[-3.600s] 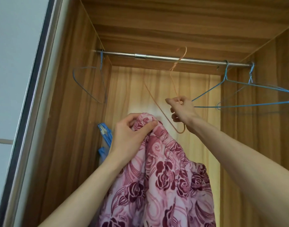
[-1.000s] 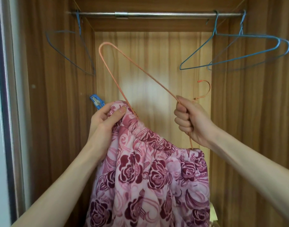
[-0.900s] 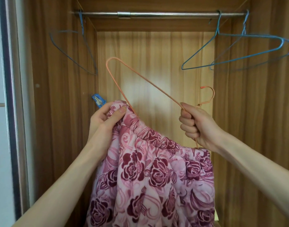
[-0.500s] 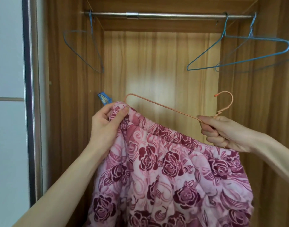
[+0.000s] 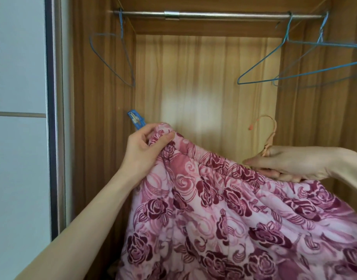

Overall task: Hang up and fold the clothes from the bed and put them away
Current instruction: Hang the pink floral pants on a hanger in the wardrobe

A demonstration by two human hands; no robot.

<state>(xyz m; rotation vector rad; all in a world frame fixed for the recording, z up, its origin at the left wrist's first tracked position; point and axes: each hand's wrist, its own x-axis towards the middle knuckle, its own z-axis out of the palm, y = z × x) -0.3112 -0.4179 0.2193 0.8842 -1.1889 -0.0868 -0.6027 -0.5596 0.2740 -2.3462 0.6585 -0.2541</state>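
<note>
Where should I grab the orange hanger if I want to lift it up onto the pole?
Hold the orange hanger by its twisted neck, just under the hook, coming from the right as the right hand does. Its arms are hidden inside the flowery skirt, so the neck is the only bare part. A grip there probably leaves the hook free to catch the pole.

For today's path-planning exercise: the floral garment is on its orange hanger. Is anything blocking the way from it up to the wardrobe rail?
Nothing visible does. The orange hanger, held by the right hand, sits below a bare middle stretch of the rail. The blue hangers hang further right, another at the far left. The left hand grips the floral garment.
</note>
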